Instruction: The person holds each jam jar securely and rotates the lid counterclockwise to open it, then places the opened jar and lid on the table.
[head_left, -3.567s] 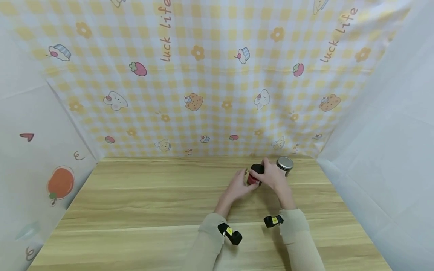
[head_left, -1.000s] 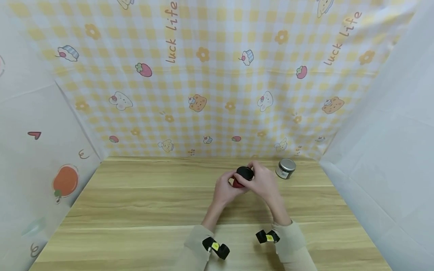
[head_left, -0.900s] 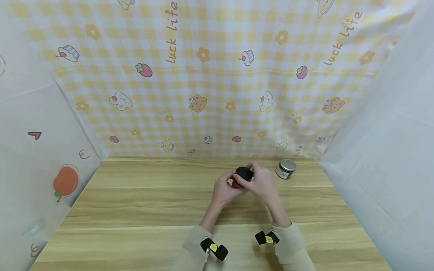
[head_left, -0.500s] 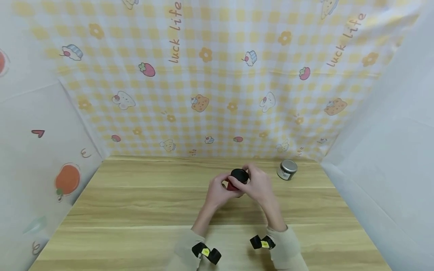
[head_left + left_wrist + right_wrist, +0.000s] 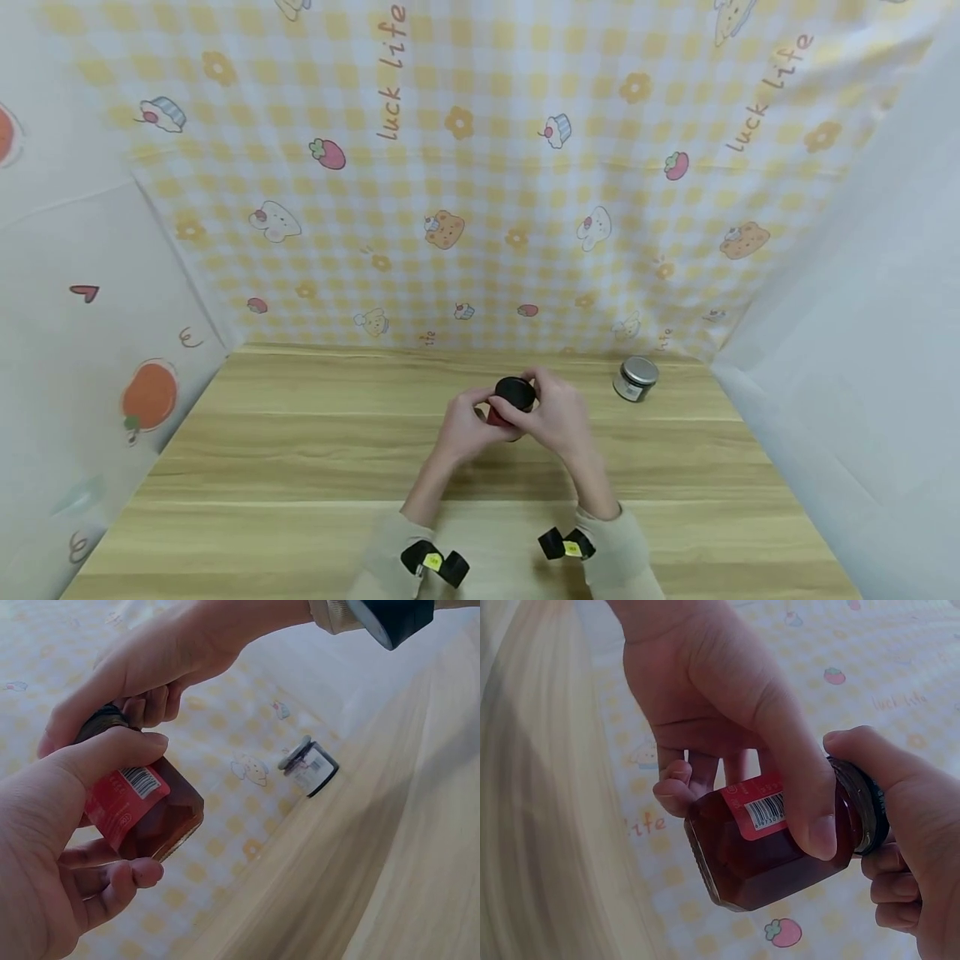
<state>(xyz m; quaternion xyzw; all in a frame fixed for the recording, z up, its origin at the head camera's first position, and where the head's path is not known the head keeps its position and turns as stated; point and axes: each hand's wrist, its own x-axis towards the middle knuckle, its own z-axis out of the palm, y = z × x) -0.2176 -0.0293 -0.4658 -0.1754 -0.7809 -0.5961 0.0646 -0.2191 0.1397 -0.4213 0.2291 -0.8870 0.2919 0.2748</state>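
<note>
A faceted glass jar (image 5: 772,862) of dark reddish-brown contents has a red label with a barcode and a black lid (image 5: 515,392). My left hand (image 5: 463,429) grips the jar's body, its thumb across the label in the right wrist view. The fingers of my right hand (image 5: 557,417) curl round the lid, which is on the jar. Both hands hold the jar above the wooden table (image 5: 315,450), and it looks tilted in the wrist views. The left wrist view shows the jar's base (image 5: 169,832) facing toward the table side.
A second glass jar (image 5: 634,380) with a silver lid and a white label stands at the table's back right. Behind the table hangs a yellow checked cloth (image 5: 480,192). White sheets (image 5: 847,358) close off both sides.
Both hands have carried the red-labelled jar leftward and nearer from beside the silver-lidded jar. The left hand has closed round its body; the right has stayed on the lid. The view has shifted slightly.
</note>
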